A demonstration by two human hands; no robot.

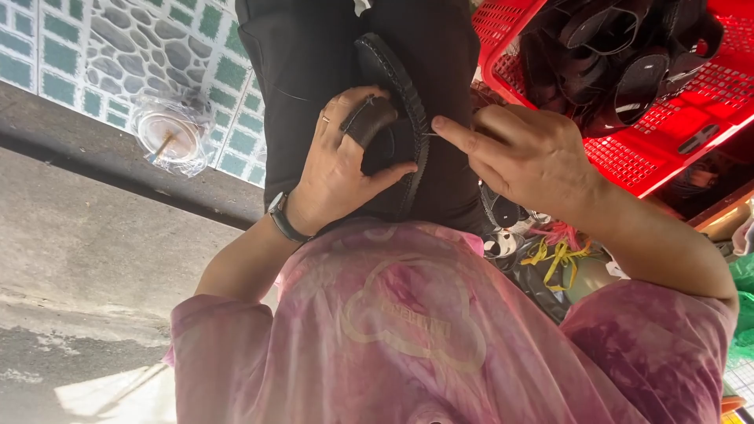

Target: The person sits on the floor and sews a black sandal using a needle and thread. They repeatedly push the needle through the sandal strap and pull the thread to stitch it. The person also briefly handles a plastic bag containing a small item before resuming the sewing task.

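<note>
- On the person's lap, against black trousers (314, 55), lies a black sandal (397, 102) with a stitched rim, standing on edge so that its sole curves from the top of the view down toward the pink shirt (408, 330).
- Left hand (338, 169) wraps the sandal from the left: the thumb presses across its inner face, the fingers curl round a dark strap (367, 119), and the grip is closed on the shoe. A ring sits on one finger and a dark wristband (281, 218) on the wrist.
- Right hand (526, 153) sits just to the right of the sandal, fingers mostly bunched, with the forefinger stretched out so that its tip touches the stitched rim at about mid-height. A thin needle-like thing seems to run between that fingertip and the rim, but it is too small to tell for sure, so whether the hand holds anything cannot be told.
- Both hands meet at the same stretch of rim, the left behind and below it, the right level with it.
- Beyond the right hand stands a red plastic basket (691, 110) piled with more black sandals (613, 63).
- Below the right wrist lies a tangle of yellow and pink cord (554, 247).
- Far left, a clear plastic cup (169, 132) with a straw rests at the foot of a green-tiled wall (102, 39), beside the concrete floor (86, 259).
</note>
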